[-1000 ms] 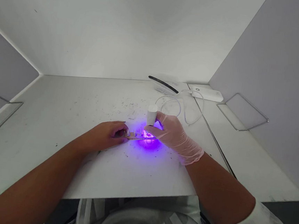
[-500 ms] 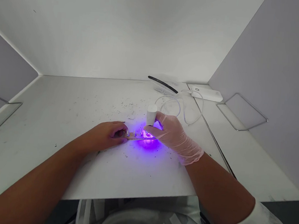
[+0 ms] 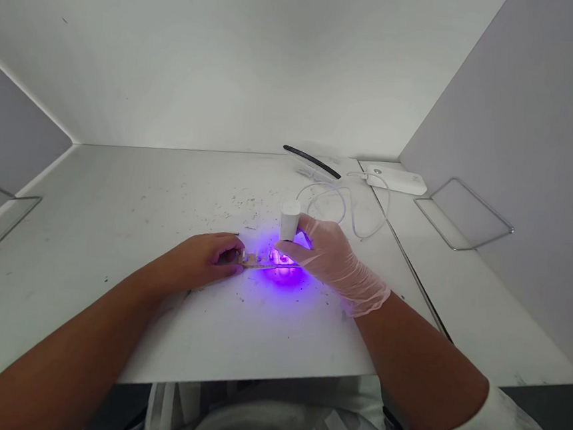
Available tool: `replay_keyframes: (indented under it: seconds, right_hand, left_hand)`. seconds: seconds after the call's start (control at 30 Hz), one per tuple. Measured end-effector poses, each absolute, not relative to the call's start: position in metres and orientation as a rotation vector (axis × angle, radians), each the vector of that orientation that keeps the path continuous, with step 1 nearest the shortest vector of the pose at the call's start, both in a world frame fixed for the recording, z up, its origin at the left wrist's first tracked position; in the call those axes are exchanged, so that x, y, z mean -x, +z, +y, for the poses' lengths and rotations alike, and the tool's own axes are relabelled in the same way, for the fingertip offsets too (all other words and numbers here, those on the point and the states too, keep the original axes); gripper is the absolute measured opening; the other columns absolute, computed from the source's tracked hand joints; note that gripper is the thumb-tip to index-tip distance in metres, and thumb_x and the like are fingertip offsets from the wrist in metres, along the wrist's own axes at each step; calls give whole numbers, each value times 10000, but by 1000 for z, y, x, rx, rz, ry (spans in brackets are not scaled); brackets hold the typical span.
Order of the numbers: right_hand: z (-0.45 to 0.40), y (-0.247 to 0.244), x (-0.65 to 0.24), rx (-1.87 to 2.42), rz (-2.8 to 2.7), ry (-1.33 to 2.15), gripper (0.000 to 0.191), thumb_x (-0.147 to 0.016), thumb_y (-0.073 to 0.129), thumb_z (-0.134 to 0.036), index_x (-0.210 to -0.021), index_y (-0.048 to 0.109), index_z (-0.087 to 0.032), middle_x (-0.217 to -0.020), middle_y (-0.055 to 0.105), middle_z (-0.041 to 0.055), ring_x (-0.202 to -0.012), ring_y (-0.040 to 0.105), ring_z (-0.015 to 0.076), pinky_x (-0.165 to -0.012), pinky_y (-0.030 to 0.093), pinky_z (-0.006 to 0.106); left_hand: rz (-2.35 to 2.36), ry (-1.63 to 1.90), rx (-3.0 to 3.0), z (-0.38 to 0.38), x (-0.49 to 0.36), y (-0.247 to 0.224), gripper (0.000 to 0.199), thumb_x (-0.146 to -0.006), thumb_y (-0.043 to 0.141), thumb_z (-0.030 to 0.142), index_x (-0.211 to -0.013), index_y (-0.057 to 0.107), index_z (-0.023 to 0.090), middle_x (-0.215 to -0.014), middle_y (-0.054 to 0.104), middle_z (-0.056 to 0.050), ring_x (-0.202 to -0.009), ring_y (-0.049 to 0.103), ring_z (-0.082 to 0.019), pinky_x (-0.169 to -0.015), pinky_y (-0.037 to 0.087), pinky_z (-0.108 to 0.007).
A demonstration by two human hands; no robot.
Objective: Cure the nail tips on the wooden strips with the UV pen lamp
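A small white lamp (image 3: 289, 220) stands upright near the middle of the table, casting violet light downward. My right hand (image 3: 326, 253), in a thin translucent glove, is closed around its lower part. Under the light lies the right end of a narrow flat strip (image 3: 257, 261) with small pieces on it. My left hand (image 3: 210, 258), ungloved, pinches the strip's left end between thumb and fingers. Glare hides the detail of whatever sits directly below the lamp.
Behind my hands lie a black curved strip (image 3: 312, 161), a clear item beneath it, and a white power bank (image 3: 396, 180) with a looped cable (image 3: 353, 227). Wire frames (image 3: 487, 212) stand at both sides. Dark specks dot the white table (image 3: 195, 341).
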State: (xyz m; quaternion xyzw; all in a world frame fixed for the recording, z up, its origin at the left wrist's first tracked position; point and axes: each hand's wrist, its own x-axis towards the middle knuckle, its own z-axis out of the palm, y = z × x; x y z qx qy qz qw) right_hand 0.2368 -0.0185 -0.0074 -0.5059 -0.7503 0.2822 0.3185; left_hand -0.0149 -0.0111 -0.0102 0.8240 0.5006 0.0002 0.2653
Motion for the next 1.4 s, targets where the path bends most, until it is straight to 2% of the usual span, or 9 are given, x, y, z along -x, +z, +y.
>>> replay_keyframes:
  seconds: [0.43,1.4]
  right_hand:
    - [-20,-4,-236,1339,-1966,773,227,-805,636,-442,-792,603,-217,-558,506,-62,-497,431,77,-519,321,241]
    - [-19,-5,-236,1328,-1977,736,239,-796,643,-452,-784,600,-216,-540,461,-71,-487,401,71,-509,312,234]
  left_hand:
    - [1356,5,-2229,-11,16,-12,247,-840,512,438,-924,584,217,-816,588,-5,-686,502,-144,-615,363,-269]
    - [1372,2,-2227,-11,15,-11,234,-834,518,431,-905,586,219,-802,583,13,-678,496,-134,-611,367,-266]
